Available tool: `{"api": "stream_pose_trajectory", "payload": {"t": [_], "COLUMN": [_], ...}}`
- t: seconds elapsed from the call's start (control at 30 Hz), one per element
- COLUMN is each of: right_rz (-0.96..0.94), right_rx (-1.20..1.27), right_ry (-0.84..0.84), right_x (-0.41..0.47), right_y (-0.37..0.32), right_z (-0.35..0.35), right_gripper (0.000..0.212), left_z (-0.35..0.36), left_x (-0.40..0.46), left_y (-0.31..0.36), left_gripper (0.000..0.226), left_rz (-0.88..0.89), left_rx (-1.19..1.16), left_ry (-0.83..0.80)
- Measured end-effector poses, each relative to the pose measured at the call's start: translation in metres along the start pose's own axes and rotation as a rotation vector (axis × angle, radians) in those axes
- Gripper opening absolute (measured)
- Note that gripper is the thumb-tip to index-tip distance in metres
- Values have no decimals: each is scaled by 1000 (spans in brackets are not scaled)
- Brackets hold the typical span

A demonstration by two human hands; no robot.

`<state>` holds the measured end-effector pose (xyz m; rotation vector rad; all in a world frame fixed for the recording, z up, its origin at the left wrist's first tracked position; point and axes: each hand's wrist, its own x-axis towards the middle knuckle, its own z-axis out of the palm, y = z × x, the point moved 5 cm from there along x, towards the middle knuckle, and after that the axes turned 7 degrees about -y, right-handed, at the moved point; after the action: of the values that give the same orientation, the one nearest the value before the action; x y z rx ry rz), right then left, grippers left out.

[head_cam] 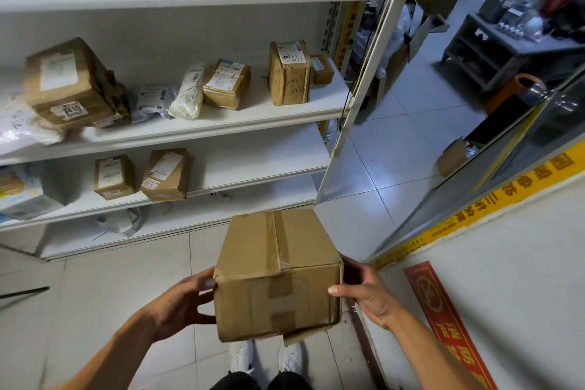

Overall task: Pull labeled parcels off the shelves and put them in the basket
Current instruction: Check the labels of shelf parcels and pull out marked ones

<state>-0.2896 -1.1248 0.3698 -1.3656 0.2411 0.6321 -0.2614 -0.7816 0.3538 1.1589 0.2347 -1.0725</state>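
I hold a taped brown cardboard box (275, 275) in front of me, above the tiled floor and my feet. My left hand (180, 301) grips its left side and my right hand (367, 294) grips its right side. No label shows on the faces turned to me. White shelves (202, 127) stand ahead on the left. The middle shelf carries a large labeled box (71, 85), soft mailers (186, 92) and smaller labeled boxes (289, 73). Two small labeled boxes (142, 176) sit on the shelf below. No basket is in view.
A white wall with a yellow band (493, 199) and a red sign (449, 323) rises close on my right. A glass door (519, 142) stands at the right. Beyond the shelf post lies tiled floor, a small open carton (452, 157) and a grey rack (493, 47).
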Motion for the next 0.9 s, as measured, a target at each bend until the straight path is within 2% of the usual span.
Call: {"api": "stream_pose_trajectory", "payload": {"t": [0.17, 0.3, 0.43, 0.53, 0.6, 0.7, 0.8, 0.9], "right_rz": [-69, -153, -215, -224, -268, -368, -468, -558], "right_rx": [10, -11, 15, -164, -201, -102, -68, -36], "right_ry": [149, 205, 145, 181, 232, 305, 376, 455], "right_x": [7, 11, 13, 16, 19, 19, 16, 12], "right_y": [-23, -40, -54, -63, -70, -90, -126, -158], "right_z": [5, 6, 6, 4, 6, 11, 15, 12], "right_gripper": [96, 102, 112, 100, 94, 88, 62, 28], "left_z": [-6, -3, 4, 17, 23, 23, 33, 39], "left_x": [5, 6, 6, 3, 1, -1, -7, -11], "left_y": [26, 55, 76, 98, 112, 135, 159, 177], "left_gripper": [82, 108, 116, 108, 98, 84, 64, 75], "left_rz": [29, 99, 209, 335, 409, 502, 624, 681], "left_rx": [13, 158, 183, 213, 318, 377, 449, 560], "left_ry": [207, 220, 169, 56, 3, 88, 120, 138]}}
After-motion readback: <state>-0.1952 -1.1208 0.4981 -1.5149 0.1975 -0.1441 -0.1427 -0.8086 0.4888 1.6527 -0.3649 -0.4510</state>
